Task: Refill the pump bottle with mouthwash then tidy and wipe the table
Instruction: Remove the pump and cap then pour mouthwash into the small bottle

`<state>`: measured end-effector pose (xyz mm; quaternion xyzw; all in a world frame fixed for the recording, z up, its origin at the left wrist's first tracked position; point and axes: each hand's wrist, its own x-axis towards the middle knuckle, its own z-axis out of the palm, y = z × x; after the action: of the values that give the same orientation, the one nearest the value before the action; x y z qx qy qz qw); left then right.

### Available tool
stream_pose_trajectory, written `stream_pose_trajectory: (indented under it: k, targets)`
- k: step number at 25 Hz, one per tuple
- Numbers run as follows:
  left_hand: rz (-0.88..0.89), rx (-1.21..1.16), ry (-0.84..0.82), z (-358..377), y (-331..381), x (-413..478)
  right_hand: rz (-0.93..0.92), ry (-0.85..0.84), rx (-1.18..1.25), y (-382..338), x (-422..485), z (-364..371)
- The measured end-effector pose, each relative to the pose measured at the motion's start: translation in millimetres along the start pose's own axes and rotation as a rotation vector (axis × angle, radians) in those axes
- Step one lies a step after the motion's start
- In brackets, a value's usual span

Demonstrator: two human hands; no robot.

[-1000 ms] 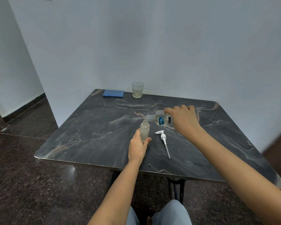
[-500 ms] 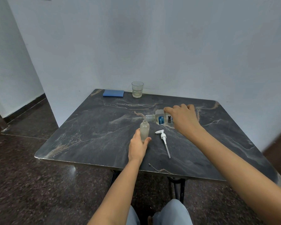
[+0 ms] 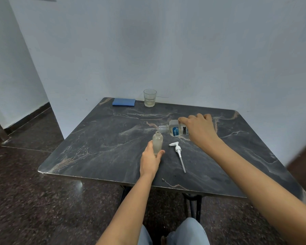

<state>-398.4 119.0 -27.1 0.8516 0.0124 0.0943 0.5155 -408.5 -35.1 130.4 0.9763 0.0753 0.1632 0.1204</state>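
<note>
A: We list first the table (image 3: 95, 147), dark marble with pale veins, set in a corner against the white wall (image 3: 201, 50).

B: Next we enter the mouthwash bottle (image 3: 176, 130), tipped on its side above the table, its open neck just over the mouth of the pump bottle (image 3: 157, 142). Our right hand (image 3: 200, 131) has its grip closed around the body.

A: We record the pump bottle upright near the table's middle, frosted, uncapped. Our left hand (image 3: 149, 160) has its grip wrapped around the lower part.

B: Then the blue cloth (image 3: 124, 102) at the far edge, and the glass (image 3: 150, 98) just beside it.

A: Last, the white pump head (image 3: 177, 151) lying flat on the table, near the pump bottle, apart from it.
</note>
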Motion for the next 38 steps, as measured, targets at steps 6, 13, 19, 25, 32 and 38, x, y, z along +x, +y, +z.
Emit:
stream_pose_trajectory:
  k: [6,13,19,25,32,38]
  targets:
    - [0.002,0.006,0.002,0,0,1,0.029,-0.028,0.063,6,2,16]
    - [0.016,-0.002,0.004,0,-1,0,0.114,-0.101,0.357,10,-12,47]
    - [0.025,-0.005,0.007,0,-2,-1,0.141,-0.070,0.782,13,-21,72]
    - [0.031,-0.021,0.008,2,-4,1,0.380,0.138,1.474,31,-47,117]
    - [0.037,-0.029,0.010,1,-4,1,0.461,0.093,1.455,45,-60,150]
    - [0.031,-0.029,0.008,3,-5,0,0.792,0.440,1.071,17,-89,132]
